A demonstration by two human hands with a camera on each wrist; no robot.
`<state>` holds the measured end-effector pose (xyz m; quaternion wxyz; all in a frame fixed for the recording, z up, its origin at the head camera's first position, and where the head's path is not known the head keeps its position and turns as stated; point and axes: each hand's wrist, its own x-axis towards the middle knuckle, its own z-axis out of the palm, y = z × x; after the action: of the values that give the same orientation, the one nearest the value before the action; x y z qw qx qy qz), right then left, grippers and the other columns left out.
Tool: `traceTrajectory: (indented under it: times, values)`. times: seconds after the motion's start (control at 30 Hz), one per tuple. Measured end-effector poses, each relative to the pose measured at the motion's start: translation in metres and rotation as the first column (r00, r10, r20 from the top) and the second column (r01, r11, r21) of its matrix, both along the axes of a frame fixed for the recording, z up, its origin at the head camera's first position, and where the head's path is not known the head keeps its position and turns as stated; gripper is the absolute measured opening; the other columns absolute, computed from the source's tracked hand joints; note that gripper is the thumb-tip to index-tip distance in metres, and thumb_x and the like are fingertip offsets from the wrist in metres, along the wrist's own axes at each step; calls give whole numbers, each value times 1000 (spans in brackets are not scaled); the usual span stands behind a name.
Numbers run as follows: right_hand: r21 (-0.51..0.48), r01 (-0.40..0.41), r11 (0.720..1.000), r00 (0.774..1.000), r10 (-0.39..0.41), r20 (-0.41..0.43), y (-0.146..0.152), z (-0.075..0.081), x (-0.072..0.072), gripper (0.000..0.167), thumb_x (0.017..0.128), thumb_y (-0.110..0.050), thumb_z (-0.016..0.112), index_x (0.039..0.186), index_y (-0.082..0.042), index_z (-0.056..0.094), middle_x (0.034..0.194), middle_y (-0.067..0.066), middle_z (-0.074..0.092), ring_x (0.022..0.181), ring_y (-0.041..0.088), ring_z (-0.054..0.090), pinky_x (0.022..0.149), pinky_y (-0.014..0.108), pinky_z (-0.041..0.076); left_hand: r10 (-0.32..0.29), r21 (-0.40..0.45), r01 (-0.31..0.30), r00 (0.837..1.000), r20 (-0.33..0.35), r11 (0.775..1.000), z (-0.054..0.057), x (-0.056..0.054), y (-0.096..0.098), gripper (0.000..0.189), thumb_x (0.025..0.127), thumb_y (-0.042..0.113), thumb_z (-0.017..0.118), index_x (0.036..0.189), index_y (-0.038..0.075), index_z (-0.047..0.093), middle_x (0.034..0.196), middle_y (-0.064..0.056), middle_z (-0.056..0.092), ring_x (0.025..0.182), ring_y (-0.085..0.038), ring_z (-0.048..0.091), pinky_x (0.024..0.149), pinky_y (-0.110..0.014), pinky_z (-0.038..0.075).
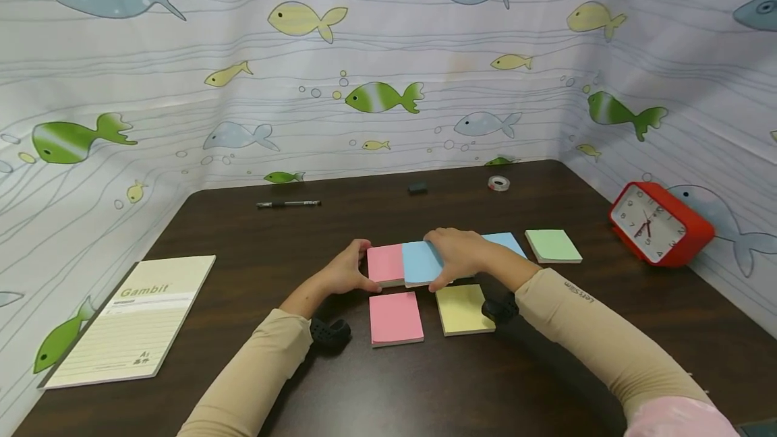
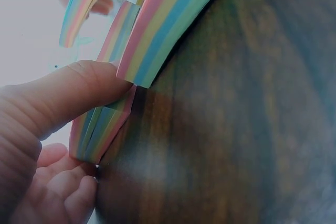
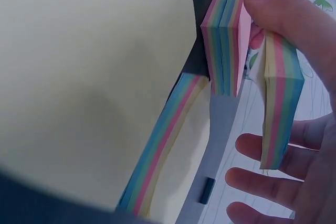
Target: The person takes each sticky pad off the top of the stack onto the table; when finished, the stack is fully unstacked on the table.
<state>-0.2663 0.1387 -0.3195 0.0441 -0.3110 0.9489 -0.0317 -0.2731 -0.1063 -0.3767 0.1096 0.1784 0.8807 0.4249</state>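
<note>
My left hand (image 1: pixel 346 270) grips the left end of a pink-topped stack of sticky notes (image 1: pixel 385 264), thumb at the near side and fingers at the far side. In the left wrist view that stack (image 2: pixel 100 129) shows striped edges. My right hand (image 1: pixel 459 253) holds a blue-topped sticky note pad (image 1: pixel 421 261) beside the pink one. From the right wrist, this pad (image 3: pixel 281 87) appears tilted between thumb and fingers, apart from the two-layer stack (image 3: pixel 224 40). Nearer lie a pink pad (image 1: pixel 396 319) and a yellow pad (image 1: pixel 465 309).
Another blue pad (image 1: pixel 505 243) lies partly behind the right forearm, with a green pad (image 1: pixel 553 246) farther right. A red clock (image 1: pixel 662 224) stands at the right edge, a notebook (image 1: pixel 130 319) lies left. At the back are a pen (image 1: pixel 289 204), a dark block (image 1: pixel 417 188) and a tape roll (image 1: pixel 498 183).
</note>
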Motion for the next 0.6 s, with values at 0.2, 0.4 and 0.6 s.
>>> traceTrajectory:
  times: [0.2,0.4,0.6]
  values:
    - [-13,-4,1000,1000,4,-12,16,2,11,88,57,-55,71,122,-4,42,109,7,50,90,19,48,67,39,43,14,-6,-14,1000,-7,1000,-1,0,0,90,60,16,81,129,-1,26,134,-18,29,123,-29,29,96,-39,28]
    - [-22,7,1000,1000,-7,-5,32,3,18,87,57,-53,72,121,-2,42,109,8,49,90,20,47,66,35,43,11,-2,-11,1000,-10,1000,0,2,0,89,60,16,81,128,-2,26,134,-19,29,123,-31,29,96,-40,27]
    - [-37,34,999,999,-34,6,48,6,24,87,57,-51,73,121,-1,42,112,10,49,91,21,48,66,36,43,10,-10,-10,1000,-21,1000,0,2,0,88,59,15,81,127,-2,27,133,-19,30,122,-31,30,96,-39,27]
